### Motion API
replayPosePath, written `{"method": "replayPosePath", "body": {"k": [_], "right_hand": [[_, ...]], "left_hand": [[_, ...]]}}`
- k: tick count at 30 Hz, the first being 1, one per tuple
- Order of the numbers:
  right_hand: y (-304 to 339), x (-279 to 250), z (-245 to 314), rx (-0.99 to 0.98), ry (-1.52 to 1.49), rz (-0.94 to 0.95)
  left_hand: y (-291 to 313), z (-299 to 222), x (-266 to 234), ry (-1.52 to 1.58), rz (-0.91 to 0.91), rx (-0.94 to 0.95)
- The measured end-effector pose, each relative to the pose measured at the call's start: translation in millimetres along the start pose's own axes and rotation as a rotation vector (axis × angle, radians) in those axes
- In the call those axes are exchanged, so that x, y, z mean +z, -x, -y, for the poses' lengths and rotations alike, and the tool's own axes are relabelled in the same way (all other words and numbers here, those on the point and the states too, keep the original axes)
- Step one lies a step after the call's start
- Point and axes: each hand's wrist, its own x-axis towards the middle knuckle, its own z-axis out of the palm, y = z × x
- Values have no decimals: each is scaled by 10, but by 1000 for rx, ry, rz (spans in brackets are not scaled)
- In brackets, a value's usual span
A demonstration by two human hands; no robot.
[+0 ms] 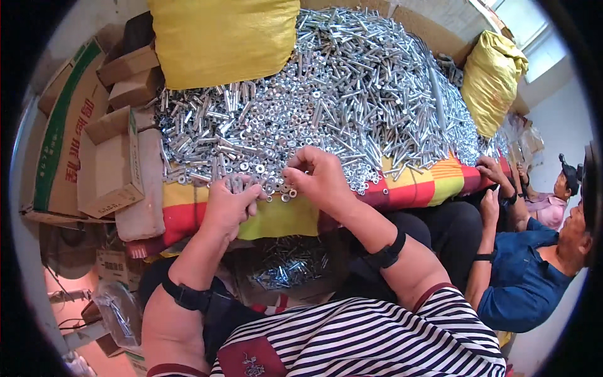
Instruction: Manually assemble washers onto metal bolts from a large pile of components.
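Observation:
My left hand (229,202) is at the table's front edge, fingers curled around a few short silvery metal sleeves (237,185). To its right, my right hand (319,178) has thumb and forefinger closed together just over the near edge of the pile. Whatever is between those fingertips, if anything, is too small to make out. Loose washers and nuts (270,147) lie just beyond both hands. Farther left in the heap are metal sleeves (198,116), and long bolts (389,94) fill the right side.
A checked cloth (282,220) covers the table. Yellow sacks (226,44) (493,81) stand behind and at the right. An open cardboard box (110,166) is at the left. Below the edge sits a box of bolts (292,267). A co-worker (527,267) works close on my right, another beyond.

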Motion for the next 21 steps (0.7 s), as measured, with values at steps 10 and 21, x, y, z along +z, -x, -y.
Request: {"method": "replayPosePath", "body": {"k": [10,21], "right_hand": [[93,-43,-74,-138,-284,12],[37,-56,-120,56,-115,43]], "left_hand": [[-61,1,163,34,164,-141],[-166,5,220,-40,203,-23]]}}
